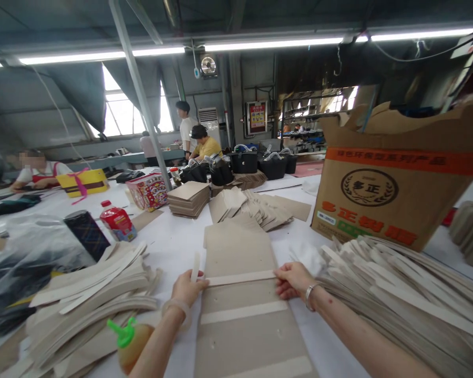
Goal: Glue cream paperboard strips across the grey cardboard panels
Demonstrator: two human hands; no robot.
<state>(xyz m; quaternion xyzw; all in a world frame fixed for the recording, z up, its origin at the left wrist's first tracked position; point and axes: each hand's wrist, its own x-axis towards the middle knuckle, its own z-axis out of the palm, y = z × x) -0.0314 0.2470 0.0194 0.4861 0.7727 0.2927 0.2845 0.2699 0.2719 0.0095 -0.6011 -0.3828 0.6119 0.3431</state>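
A long grey-brown cardboard piece (240, 252) lies in front of me, with pale strips across it. My left hand (189, 289) pinches the left end of one pale strip (242, 277); a short pale piece also stands up between its fingers. At the strip's other end, my right hand (295, 281) grips it with thumb and index finger, by the cardboard's right edge. Nearer to me a second strip (243, 312) lies flat across the cardboard. A bottle with a green nozzle (134, 341) is beside my left forearm.
Strip piles lie at left (98, 310) and right (410, 289). A big carton (386, 184) stands at right. Beyond are stacked boards (189, 199), fanned pieces (252, 207), a red bottle (117, 220) and black bags (244, 161). Several people are further back.
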